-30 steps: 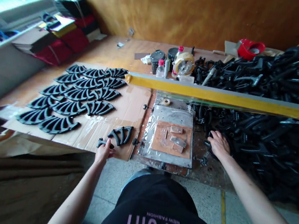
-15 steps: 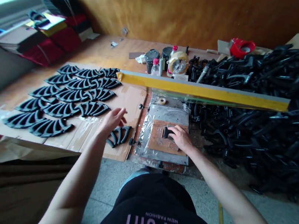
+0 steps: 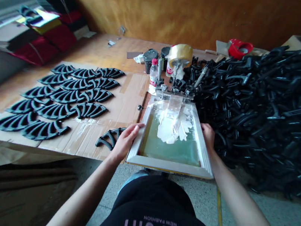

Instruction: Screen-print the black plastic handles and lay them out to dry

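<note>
The left hand, partly closed, grips the left rim of the metal-edged frame, and the right hand curls at the opposite rim, its fingertips partly hidden. The frame lies at the bench's near edge, white paste spread over its greenish screen. Just beside the left hand sit a few black curved parts on cardboard, with overlapping rows farther left and a black heap rightward.

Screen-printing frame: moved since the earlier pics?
Yes, swung down. Its front edge appeared level with the far side of the cardboard sheet; now the screen-printing frame has that edge level with the sheet's near side.
</note>
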`<state>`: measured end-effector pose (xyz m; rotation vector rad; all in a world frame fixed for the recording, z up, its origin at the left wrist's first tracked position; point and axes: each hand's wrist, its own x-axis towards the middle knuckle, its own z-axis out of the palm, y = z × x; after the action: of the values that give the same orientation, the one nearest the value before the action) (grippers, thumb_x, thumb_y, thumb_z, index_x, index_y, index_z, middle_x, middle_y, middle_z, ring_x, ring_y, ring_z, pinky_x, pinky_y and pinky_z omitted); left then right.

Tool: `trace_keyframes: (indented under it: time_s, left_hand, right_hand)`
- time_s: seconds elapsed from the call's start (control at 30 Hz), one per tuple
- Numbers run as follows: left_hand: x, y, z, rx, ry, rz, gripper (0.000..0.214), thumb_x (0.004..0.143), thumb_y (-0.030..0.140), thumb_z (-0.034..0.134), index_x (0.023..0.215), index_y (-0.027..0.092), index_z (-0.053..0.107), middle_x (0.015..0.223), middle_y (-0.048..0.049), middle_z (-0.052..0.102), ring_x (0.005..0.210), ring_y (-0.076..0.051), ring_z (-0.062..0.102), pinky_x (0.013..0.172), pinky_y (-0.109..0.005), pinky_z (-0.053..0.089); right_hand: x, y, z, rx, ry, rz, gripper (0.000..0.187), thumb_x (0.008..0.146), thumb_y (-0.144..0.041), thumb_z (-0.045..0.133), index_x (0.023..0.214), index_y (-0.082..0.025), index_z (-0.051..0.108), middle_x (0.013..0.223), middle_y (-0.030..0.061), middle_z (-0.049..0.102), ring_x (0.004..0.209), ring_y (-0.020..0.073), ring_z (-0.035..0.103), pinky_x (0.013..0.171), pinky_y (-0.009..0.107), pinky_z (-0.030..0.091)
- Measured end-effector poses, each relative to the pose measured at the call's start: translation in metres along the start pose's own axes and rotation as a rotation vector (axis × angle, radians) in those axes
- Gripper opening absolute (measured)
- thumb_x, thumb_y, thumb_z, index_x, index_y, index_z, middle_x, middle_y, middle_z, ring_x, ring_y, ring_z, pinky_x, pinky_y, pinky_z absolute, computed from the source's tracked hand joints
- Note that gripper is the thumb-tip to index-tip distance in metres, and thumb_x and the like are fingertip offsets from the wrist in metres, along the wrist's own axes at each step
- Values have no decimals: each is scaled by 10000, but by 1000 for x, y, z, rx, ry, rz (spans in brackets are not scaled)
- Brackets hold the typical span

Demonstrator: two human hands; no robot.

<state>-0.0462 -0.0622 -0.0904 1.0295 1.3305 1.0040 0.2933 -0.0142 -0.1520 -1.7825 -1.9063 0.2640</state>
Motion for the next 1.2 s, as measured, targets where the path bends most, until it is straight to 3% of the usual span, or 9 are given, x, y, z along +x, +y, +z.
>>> trace_keyframes:
  time_s: [0.13, 0.23, 0.33, 0.57, 0.77, 0.9, 0.97, 1.1, 1.2]
  left_hand:
    - [7, -67, -1, 82, 6, -154, 775, 828, 498, 615, 1505, 231, 349, 960, -57, 706, 792, -177, 652, 666, -253, 507]
    - [20, -97, -1, 212, 35, -145, 726, 857, 488, 576, 1502, 232, 360, 1010, -62, 702, 884, -190, 657, 763, -283, 512]
    - [26, -107, -3, 272, 15, -151, 687, 871, 520, 546, 1481, 241, 400, 980, -58, 705, 911, -201, 658, 813, -311, 511]
    - [22, -106, -5, 199, 29, -146, 686, 839, 540, 587, 1433, 218, 468, 1072, -69, 696, 957, -211, 652, 842, -310, 510]
    - [22, -101, -3, 132, 36, -179, 710, 813, 537, 620, 1424, 209, 469, 981, -64, 706, 881, -196, 665, 754, -283, 521]
    - [19, -94, -1, 128, 32, -201, 709, 810, 544, 619, 1419, 211, 474, 937, -61, 707, 808, -184, 660, 663, -253, 507]
    - [15, -83, 0, 117, 23, -208, 718, 807, 535, 627, 1427, 213, 464, 936, -60, 708, 783, -177, 655, 626, -241, 494]
    - [5, -43, -3, 59, 23, -147, 719, 806, 554, 629, 1422, 215, 474, 858, -37, 702, 686, -158, 632, 557, -230, 468]
    - [1, -3, -2, 12, 60, -62, 633, 851, 644, 506, 1297, 203, 590, 749, -25, 673, 578, -140, 590, 490, -230, 438]
  right_hand:
    - [50, -34, -7, -46, 165, -139, 445, 864, -320, 587, 1281, -168, 559, 1295, 152, 515, 1164, 302, 501, 986, 468, 428]
    - [68, -78, 10, -154, -31, -318, 432, 800, -290, 700, 1193, -156, 581, 1206, 144, 574, 1114, 301, 509, 942, 440, 435]
    - [48, -97, 24, -255, -258, -411, 73, 859, -182, 602, 922, -164, 633, 881, 89, 643, 907, 243, 552, 787, 349, 442]
    - [-12, -80, -1, -160, -431, -918, 161, 890, -111, 500, 799, -173, 617, 797, 60, 630, 809, 189, 532, 664, 294, 361]
    - [-14, -79, 10, -184, -233, -798, 182, 912, -106, 471, 909, -152, 647, 861, 80, 653, 853, 197, 532, 670, 298, 368]
    - [-22, -79, 10, -117, -319, -851, 140, 904, -130, 521, 888, -165, 655, 841, 64, 650, 835, 185, 548, 647, 285, 388]
    - [-6, -87, 5, -86, -312, -753, 99, 884, -175, 598, 954, -189, 666, 854, 45, 651, 851, 187, 564, 666, 282, 415]
    - [62, -103, -11, -114, -164, -499, 516, 829, -255, 709, 1319, -274, 547, 1019, 42, 624, 914, 207, 573, 754, 322, 488]
    - [107, -85, -38, -140, 6, -360, 617, 824, -317, 711, 1397, -272, 483, 1131, 77, 569, 1014, 251, 551, 837, 379, 498]
